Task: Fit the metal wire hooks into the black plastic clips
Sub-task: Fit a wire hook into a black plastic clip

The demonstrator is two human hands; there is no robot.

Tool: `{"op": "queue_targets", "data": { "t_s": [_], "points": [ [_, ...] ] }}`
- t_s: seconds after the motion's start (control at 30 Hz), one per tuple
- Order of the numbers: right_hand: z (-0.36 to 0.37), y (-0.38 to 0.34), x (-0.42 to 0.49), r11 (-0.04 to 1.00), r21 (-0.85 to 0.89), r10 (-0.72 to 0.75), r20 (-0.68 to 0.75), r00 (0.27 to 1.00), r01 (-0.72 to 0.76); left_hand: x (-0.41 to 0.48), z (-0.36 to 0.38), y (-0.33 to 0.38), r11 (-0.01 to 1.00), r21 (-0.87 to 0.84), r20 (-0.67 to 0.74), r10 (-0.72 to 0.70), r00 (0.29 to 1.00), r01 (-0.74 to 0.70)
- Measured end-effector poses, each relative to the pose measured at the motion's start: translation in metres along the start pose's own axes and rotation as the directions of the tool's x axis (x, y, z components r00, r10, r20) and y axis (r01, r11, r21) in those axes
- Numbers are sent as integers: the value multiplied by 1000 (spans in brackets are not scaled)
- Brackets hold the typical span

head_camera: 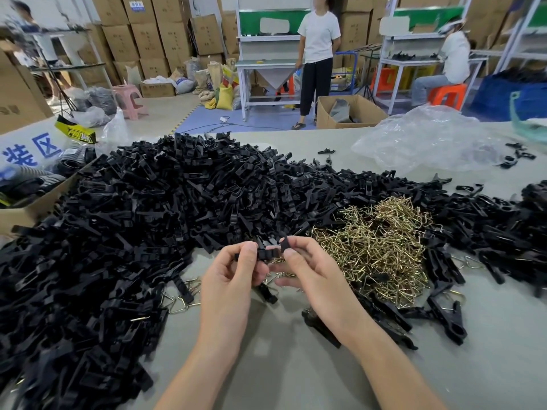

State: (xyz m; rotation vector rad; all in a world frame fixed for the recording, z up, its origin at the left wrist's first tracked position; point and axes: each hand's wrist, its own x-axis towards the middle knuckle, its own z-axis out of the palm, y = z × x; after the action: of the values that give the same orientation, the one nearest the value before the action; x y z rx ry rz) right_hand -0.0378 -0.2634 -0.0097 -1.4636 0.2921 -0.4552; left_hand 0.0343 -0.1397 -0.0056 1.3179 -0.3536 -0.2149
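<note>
Both hands are raised over the bench (296,368), dead centre of view.

The left hand (233,273) pinches one clip (266,253) by its 9 o'clock end, thumb on top. The right hand (309,270) pinches the same clip's 3 o'clock end between thumb and forefinger. All my fingers (247,250) are taken up with this clip, none free.

A glint of brass wire shows just under the clip, between the hands. I cannot tell whether I hold it or it lies on the bench below.

Stock:
- The hooks (376,247) lie in a loose heap at 2 o'clock from the hands, near.
- The clips (142,220) are heaped from 8 round to 12 o'clock, with more spread at 3 o'clock.
- A few fitted clips (441,312) lie at 4 o'clock.

Handling (my estimate):
- The clip looks light, stiff and matt, so it is unlikely to slip. I should grip the flat sides at each end and leave the middle clear for the wire.
- A hook is thin bent wire, light and slightly springy. The heap looks tangled, so one hook may drag its neighbours out with it.
- I would take a hook by its bend and draw it out singly, with the wire ends pointing away from my fingertips.
- Seating it probably needs a firm push. The clip must be braced so it cannot twist.
</note>
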Motion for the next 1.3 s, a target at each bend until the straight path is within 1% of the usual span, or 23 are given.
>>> {"op": "queue_targets", "data": {
  "t_s": [0.13, 0.2, 0.27, 0.43, 0.57, 0.7, 0.87, 1.03, 1.2, 1.3],
  "points": [
    [0, -2, 0, 998, 58, 25, 8, 1000, -25, 0, 1, 0, 997, -54, -17, -53, 998, 52],
    [0, -2, 0, 997, 62, 40, 18, 999, -41, 0, 1, 0, 992, -95, 12, -89, 996, 89],
    [1, -1, 0, 997, 55, 44, 25, 999, -46, 0, 1, 0, 990, -100, 43, -99, 994, 103],
    [1, -1, 0, 999, 46, 14, -12, 1000, -14, 0, 0, 0, 999, -16, 63, -35, 997, 36],
    [0, 0, 2, 996, 82, 24, -38, 999, -21, -1, 0, 0, 999, -4, 83, -34, 996, 34],
    [1, 2, 1, 994, 100, 54, -42, 998, -50, -3, 1, 0, 1000, 23, 46, -22, 999, 21],
    [3, 2, 0, 987, 135, 89, -35, 995, -84, -5, 2, 2, 993, 111, 32, 22, 999, -26],
    [4, 3, -1, 988, 118, 101, 19, 995, -102, -7, 4, 2, 981, 177, 19, 78, 997, -80],
    [5, 4, -2, 990, 105, 96, 25, 995, -98, -7, 3, 2, 984, 159, 8, 74, 997, -74],
    [6, 3, -2, 990, 102, 97, 27, 995, -100, -6, 3, 0, 976, 201, 12, 88, 996, -89]
  ]
}}
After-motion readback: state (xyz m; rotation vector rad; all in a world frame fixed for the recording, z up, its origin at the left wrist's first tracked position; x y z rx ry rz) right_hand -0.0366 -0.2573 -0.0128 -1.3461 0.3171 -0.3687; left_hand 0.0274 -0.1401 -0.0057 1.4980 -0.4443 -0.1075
